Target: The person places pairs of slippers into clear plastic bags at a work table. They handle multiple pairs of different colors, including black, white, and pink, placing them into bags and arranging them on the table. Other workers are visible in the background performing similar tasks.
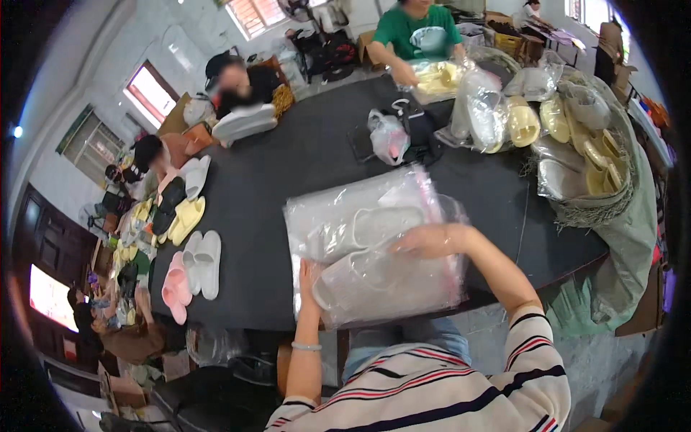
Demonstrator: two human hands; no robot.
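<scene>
Touching the clear bag (pixel 426 291) along its left edge with the left hand (pixel 309 279); reaching over bagged pale slippers (pixel 360 275), between both grips, with the right hand (pixel 430 241). Cannot tell whether clamped or loose. Showing pink slippers (pixel 175 286) well left of both grips.

White slippers (pixel 360 272), clear bag (pixel 331 210), black table (pixel 281 169)

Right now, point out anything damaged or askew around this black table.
The grey-green woven sack has a frayed rim, loose threads fringing it; bagged pale-yellow slippers inside lie jumbled. The white slippers in clear plastic at the right hand show nothing clearly odd.
</scene>
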